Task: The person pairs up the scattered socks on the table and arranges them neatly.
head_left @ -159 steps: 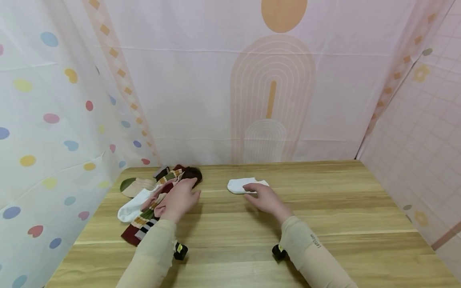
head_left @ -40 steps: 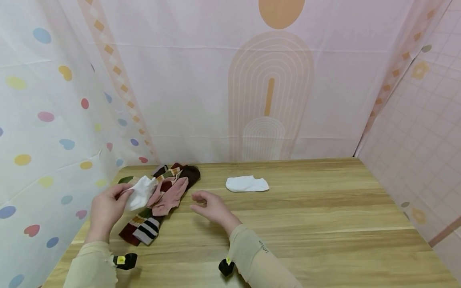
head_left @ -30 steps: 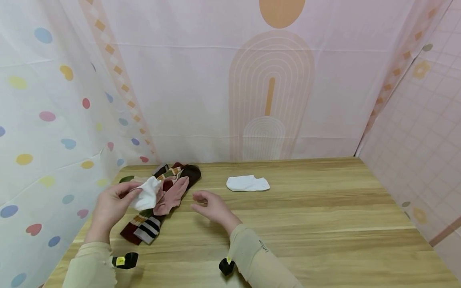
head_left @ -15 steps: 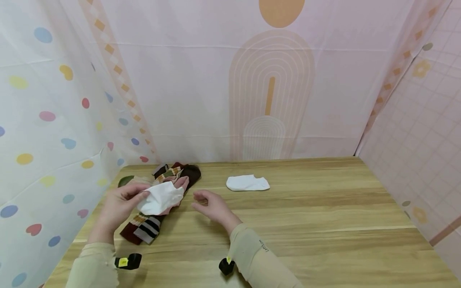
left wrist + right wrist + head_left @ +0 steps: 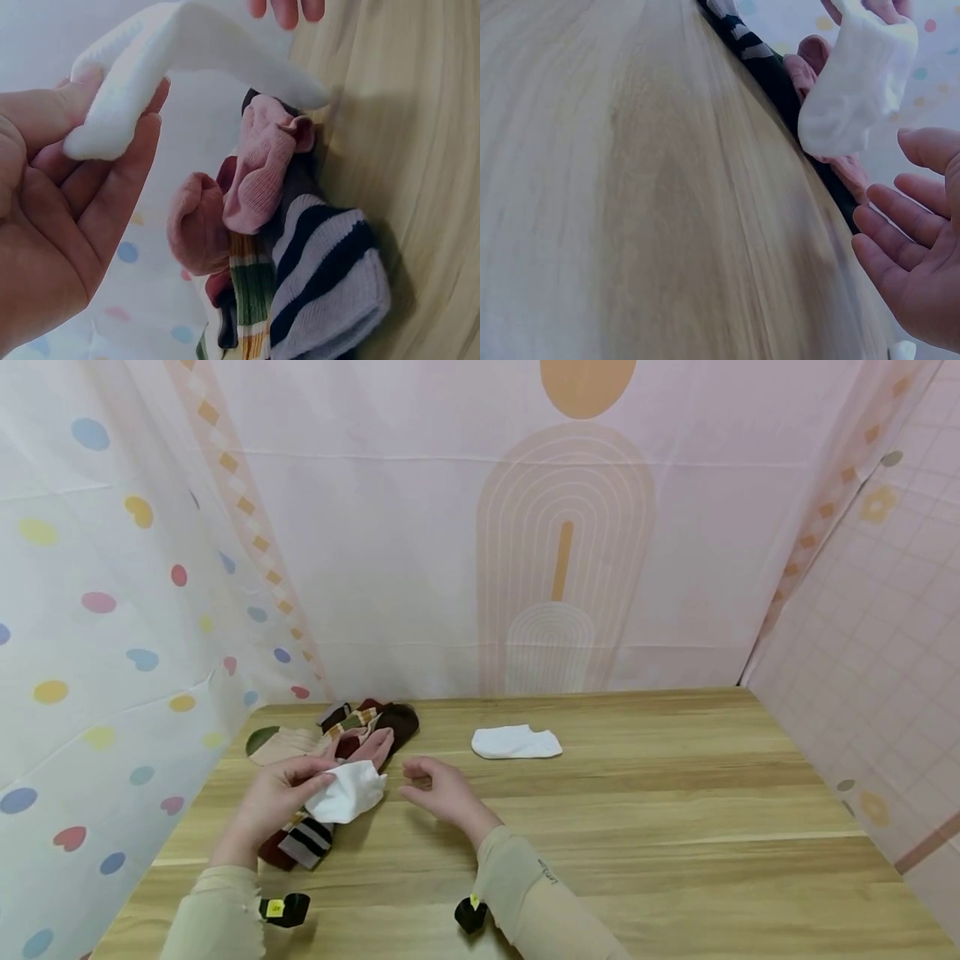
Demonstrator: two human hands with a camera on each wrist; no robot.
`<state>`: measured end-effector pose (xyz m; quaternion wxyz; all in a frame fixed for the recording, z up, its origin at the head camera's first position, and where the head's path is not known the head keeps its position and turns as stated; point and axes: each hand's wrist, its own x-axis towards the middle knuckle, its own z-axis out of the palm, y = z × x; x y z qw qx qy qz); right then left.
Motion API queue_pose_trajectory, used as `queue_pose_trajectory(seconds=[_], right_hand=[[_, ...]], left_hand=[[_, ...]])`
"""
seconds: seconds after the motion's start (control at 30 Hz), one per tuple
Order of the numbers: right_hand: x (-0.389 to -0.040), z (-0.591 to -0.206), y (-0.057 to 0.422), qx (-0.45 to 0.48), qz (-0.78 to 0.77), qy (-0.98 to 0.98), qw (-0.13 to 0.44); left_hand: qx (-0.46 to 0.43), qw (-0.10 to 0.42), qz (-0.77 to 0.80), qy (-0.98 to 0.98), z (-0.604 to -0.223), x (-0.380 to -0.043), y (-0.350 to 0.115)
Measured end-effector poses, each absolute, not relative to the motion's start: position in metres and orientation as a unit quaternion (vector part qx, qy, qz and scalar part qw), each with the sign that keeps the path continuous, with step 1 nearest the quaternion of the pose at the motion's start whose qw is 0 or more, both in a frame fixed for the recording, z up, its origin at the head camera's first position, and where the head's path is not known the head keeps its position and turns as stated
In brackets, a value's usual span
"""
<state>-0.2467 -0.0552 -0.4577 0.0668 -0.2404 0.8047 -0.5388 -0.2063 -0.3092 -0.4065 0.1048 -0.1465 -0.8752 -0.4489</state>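
My left hand (image 5: 279, 802) pinches a white ankle sock (image 5: 347, 792) by one end, thumb against fingers. In the left wrist view the sock (image 5: 187, 52) arches away from the hand, above the heap. Close to its far end is my right hand (image 5: 444, 793), fingers loosely bent and holding nothing. The right wrist view shows that palm (image 5: 922, 247) facing the hanging sock (image 5: 859, 82). A second white ankle sock (image 5: 516, 742) lies flat on the wooden table, beyond the right hand.
On the left of the table is a heap of socks: pink (image 5: 259, 165), striped grey and black (image 5: 307, 839), dark brown (image 5: 397, 720), and beige with a green end (image 5: 281, 745). Printed curtains (image 5: 405, 527) stand behind the table (image 5: 675, 827) and at both sides.
The left hand, away from the heap's white sock at first, now holds it and has moved right and nearer. The right hand came left from the flat sock, then stayed still.
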Motion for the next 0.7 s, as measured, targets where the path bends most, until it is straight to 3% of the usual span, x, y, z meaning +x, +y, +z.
queue_pose_trajectory(seconds=[0.7], right_hand=[[-0.248, -0.462, -0.058, -0.266, -0.504, 0.819, 0.074]], left_hand=[[-0.205, 0.072, -0.482, -0.849, -0.409, -0.204, -0.295]])
